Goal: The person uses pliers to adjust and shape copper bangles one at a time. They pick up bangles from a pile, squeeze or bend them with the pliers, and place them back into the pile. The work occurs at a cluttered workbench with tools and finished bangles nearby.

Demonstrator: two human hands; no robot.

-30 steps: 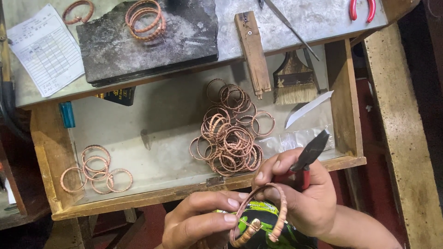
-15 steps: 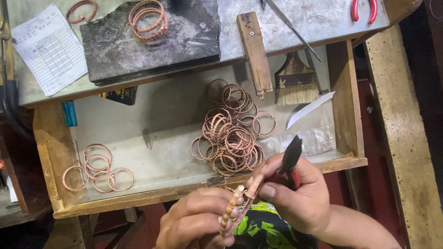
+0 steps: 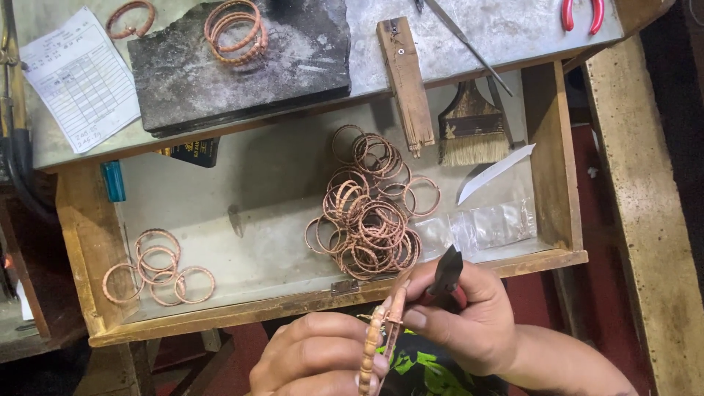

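Observation:
My left hand (image 3: 315, 359) and my right hand (image 3: 469, 315) both grip a copper-coloured beaded bangle (image 3: 381, 334), now turned edge-on, below the front edge of an open wooden drawer (image 3: 293, 304). My right hand also holds black pliers (image 3: 446, 273) whose jaws point up. Inside the drawer, a big heap of copper bangles (image 3: 367, 209) lies just beyond my hands. A smaller group of several bangles (image 3: 158, 265) lies at the drawer's left.
A dark stone slab (image 3: 293, 51) on the bench top carries stacked bangles (image 3: 235, 29); another bangle (image 3: 130, 18) lies left of it. A printed sheet (image 3: 81, 77), wooden bench peg (image 3: 403, 81), brush (image 3: 473, 128), tweezers (image 3: 462, 37), red-handled pliers (image 3: 579, 13), blue-handled tool (image 3: 114, 180).
The bangle turned from face-on to edge-on between my hands. The pliers swung from lying sideways to pointing upward.

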